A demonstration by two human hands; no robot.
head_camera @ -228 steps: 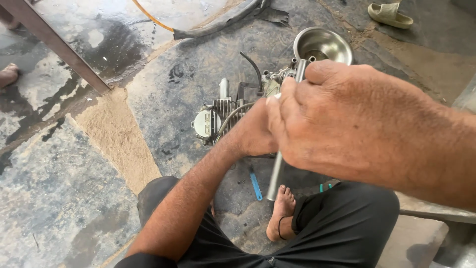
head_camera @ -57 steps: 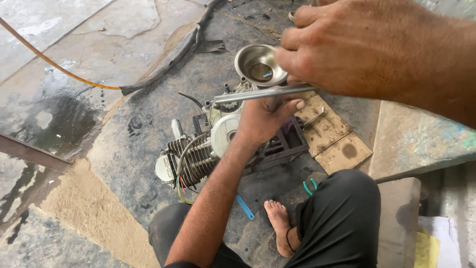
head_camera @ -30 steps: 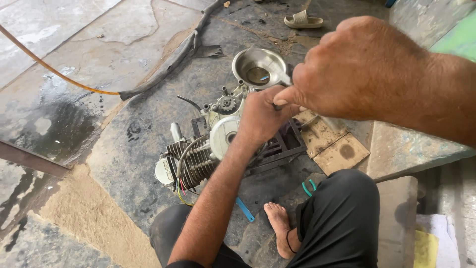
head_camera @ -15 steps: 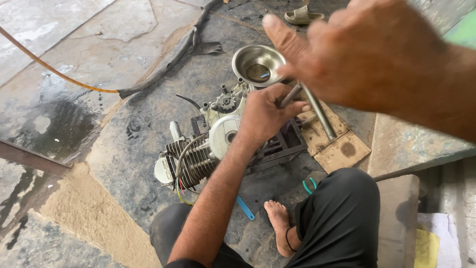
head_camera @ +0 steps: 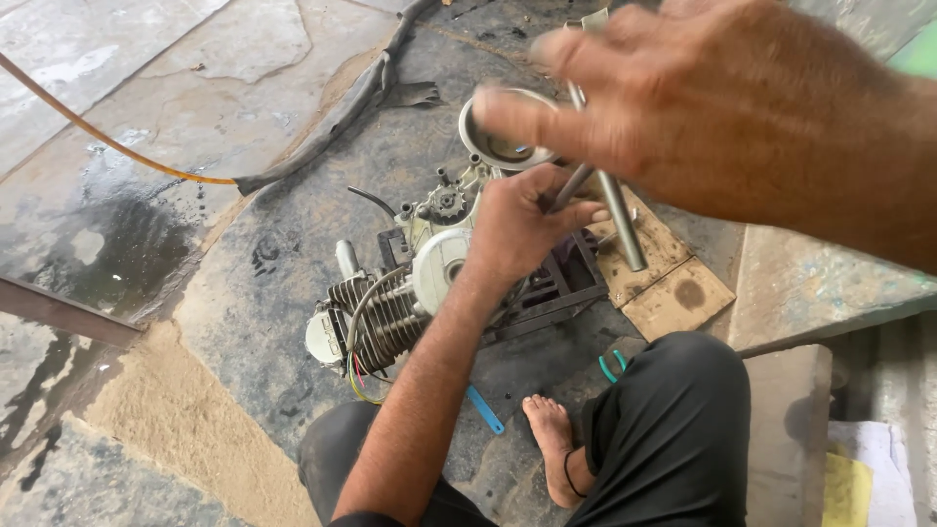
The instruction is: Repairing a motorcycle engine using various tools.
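Note:
A small motorcycle engine (head_camera: 390, 307) with cooling fins lies on the stone floor. My left hand (head_camera: 522, 234) rests on its top side, closed around the thin shaft (head_camera: 569, 187) of a metal T-handle tool. The tool's crossbar (head_camera: 625, 224) slants down to the right. My right hand (head_camera: 722, 107) hovers blurred above it with fingers spread, and the bar's upper end passes under those fingers. A steel bowl (head_camera: 500, 148) sits just behind the engine, partly covered by my right fingers.
Flat cardboard pieces (head_camera: 678, 293) lie right of the engine. A blue strip (head_camera: 485, 410) and a green ring (head_camera: 609, 367) lie near my bare foot (head_camera: 551, 439). An orange hose (head_camera: 107, 146) and a black rubber strip (head_camera: 337, 112) cross the floor at left. A stone step (head_camera: 810, 288) is at right.
My right hand went from a closed grip on the crossbar to spread fingers. The crossbar has swung from level to slanting downward. My left hand has stayed on the shaft.

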